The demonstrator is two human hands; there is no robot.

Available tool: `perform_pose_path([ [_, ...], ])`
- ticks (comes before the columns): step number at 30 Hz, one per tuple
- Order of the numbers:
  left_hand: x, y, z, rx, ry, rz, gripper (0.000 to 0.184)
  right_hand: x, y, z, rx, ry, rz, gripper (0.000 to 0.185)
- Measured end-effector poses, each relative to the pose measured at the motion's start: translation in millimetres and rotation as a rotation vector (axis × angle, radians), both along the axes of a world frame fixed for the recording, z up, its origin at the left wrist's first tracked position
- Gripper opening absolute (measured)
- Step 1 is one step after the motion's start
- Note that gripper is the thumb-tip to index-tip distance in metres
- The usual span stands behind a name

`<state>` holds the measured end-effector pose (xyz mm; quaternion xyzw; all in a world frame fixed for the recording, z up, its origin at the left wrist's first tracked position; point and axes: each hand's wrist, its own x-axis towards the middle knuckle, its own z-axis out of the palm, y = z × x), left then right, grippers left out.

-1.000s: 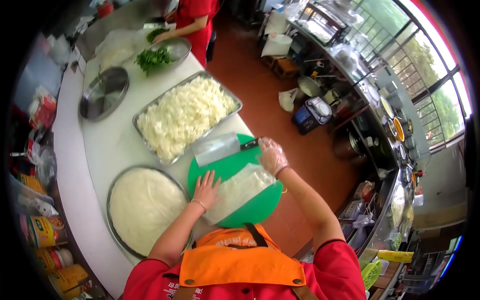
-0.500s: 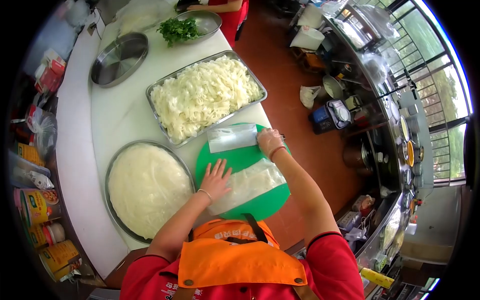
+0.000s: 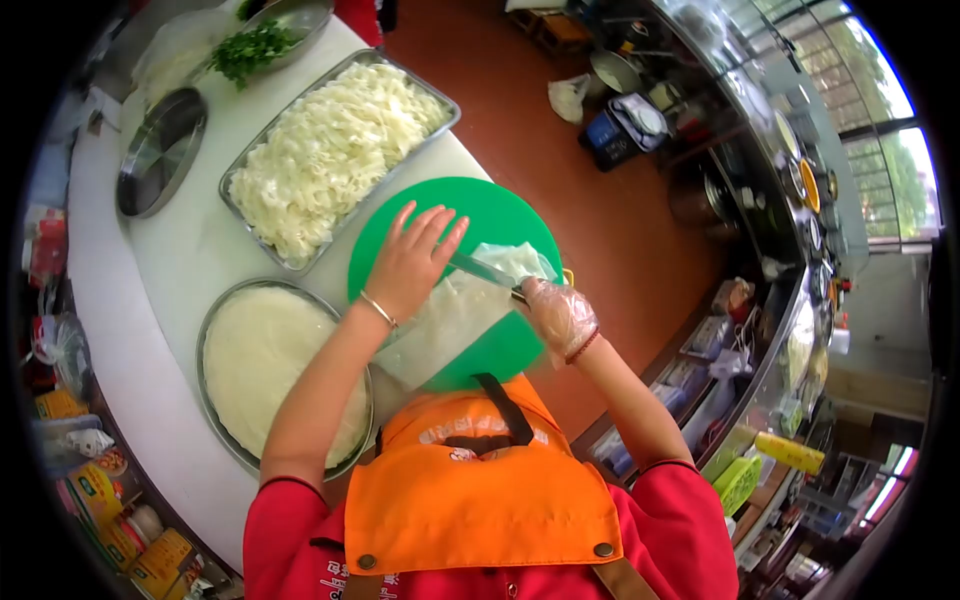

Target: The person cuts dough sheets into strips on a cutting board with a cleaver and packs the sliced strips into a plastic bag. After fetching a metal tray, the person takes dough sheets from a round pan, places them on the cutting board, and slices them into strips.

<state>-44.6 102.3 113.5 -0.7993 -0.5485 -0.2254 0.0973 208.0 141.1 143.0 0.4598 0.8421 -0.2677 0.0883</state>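
My right hand (image 3: pixel 560 318), in a clear plastic glove, is wrapped round the handle of a cleaver (image 3: pixel 483 269). The blade stands nearly edge-on across a pale, translucent noodle sheet (image 3: pixel 450 325) on the round green cutting board (image 3: pixel 490 205). Past the blade, the sheet's far part (image 3: pixel 520 260) looks bunched up. My bare left hand (image 3: pixel 415 255) is stretched out over the board, fingers spread, close to the blade's far end; whether it touches the blade I cannot tell.
Beyond the board stands a metal tray (image 3: pixel 455 112) heaped with cut white noodles. A round pan (image 3: pixel 205 385) on the left holds more pale sheets. Farther off are a metal pan (image 3: pixel 150 205), leafy greens (image 3: pixel 250 52) and a bowl (image 3: pixel 305 18). The counter's edge runs along the right.
The cleaver has gone from lying broad side up beyond the sheet to edge-on across it. My left hand has moved off the sheet's near part towards the blade. The camera view has shifted.
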Motion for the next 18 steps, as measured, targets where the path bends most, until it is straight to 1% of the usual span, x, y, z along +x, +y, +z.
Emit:
perform_pose_path([
  [1,0.7,11.2,-8.6,-0.112,0.033,-0.07,0.041,11.0,-10.2,1.8,-0.057,0.017,-0.066,0.028],
  [3,2.4,27.4,-34.9,-0.331,0.11,-0.208,0.027,33.0,-29.4,-6.5,-0.053,0.021,-0.115,0.024],
  [6,13.4,47.8,-57.3,-0.362,0.123,-0.44,0.015,57.5,-50.4,-12.9,-0.026,0.098,-0.165,0.024],
  [8,29.1,70.4,-59.4,-0.337,0.103,-0.514,0.013,76.5,-55.5,-22.5,-0.004,0.187,-0.179,0.026],
  [10,38.7,80.8,-55.0,-0.302,0.075,-0.572,0.012,85.0,-57.2,-13.2,-0.065,0.125,-0.23,0.028],
  [12,51.8,91.6,-48.2,-0.319,0.118,-0.594,0.01,88.6,-55.7,8.2,-0.071,0.116,-0.277,0.029],
  [15,66.6,113.1,-35.1,-0.282,0.177,-0.61,0.007,100.0,-53.7,-0.7,0.036,0.076,-0.307,0.03],
  [18,79.0,130.4,-33.4,-0.235,0.2,-0.623,0.005,109.2,-49.2,-10.3,0.097,0.058,-0.323,0.03],
])
